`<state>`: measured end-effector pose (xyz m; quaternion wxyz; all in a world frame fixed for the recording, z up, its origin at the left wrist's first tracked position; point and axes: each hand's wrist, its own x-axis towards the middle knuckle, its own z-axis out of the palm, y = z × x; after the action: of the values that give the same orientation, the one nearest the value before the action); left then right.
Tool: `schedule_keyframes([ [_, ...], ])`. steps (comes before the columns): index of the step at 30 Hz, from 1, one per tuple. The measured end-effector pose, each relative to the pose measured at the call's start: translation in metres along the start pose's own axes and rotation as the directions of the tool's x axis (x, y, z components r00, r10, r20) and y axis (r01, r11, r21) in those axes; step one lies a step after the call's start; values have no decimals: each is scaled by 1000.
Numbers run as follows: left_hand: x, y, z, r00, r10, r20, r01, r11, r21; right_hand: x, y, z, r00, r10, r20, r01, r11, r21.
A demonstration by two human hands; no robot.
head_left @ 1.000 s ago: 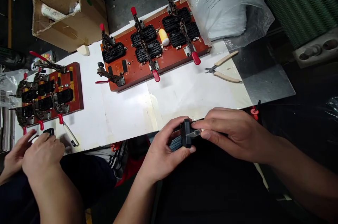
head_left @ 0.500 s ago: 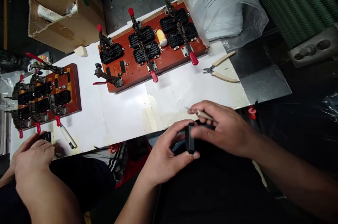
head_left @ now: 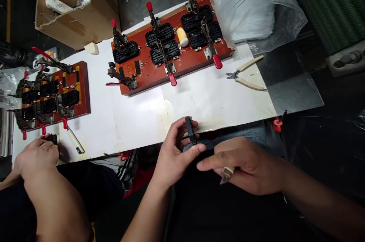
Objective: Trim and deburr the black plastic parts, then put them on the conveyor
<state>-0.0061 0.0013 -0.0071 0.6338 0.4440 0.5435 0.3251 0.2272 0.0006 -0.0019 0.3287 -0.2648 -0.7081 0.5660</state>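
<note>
A clamp board [head_left: 171, 50] is lying along the table's [head_left: 199, 101] far edge, pliers [head_left: 246, 76] sitting just right of it, a second board [head_left: 53, 95] resting at the left edge, a cardboard box [head_left: 74, 6] standing behind.

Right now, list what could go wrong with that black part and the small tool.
The left hand pinches the black part by its edges past the table edge, so it could drop into the lap. The right hand holds a small tool, tip near its own fingers, which might get nicked.

Two red clamp boards [head_left: 182, 65] [head_left: 82, 93] on the surface. One pair of pliers [head_left: 246, 76], one cardboard box [head_left: 76, 21], one plastic bag [head_left: 253, 6]. Four hands [head_left: 173, 158] [head_left: 251, 166] [head_left: 38, 154] in all, one mostly hidden.
</note>
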Motion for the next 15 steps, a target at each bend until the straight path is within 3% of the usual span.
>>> schedule_keyframes([
  [2, 5, -2, -4, 996, -30, -81, 37, 995, 95, 3, 5, -9, 991, 132, -40, -135, 985, -107],
  [3, 8, -4, -7, 990, -31, -136, 55, 984, 172, 6, 9, -15, 965, 231, -122, -252, 945, -209],
  [5, 16, -6, -13, 969, -21, -248, 108, 933, 343, 11, 21, -27, 885, 354, -302, -457, 784, -420],
  [6, 20, -7, -16, 957, -12, -290, 138, 897, 419, 14, 28, -33, 863, 357, -357, -500, 704, -504],
  [8, 27, -8, -20, 944, 22, -330, 166, 831, 531, 18, 38, -45, 879, 296, -373, -474, 617, -628],
  [11, 33, -5, -24, 950, 80, -303, 118, 804, 583, 29, 37, -62, 916, 192, -352, -394, 595, -700],
  [15, 29, -1, -39, 939, 198, -282, 44, 742, 669, 84, 9, -83, 956, 52, -290, -263, 594, -760],
])
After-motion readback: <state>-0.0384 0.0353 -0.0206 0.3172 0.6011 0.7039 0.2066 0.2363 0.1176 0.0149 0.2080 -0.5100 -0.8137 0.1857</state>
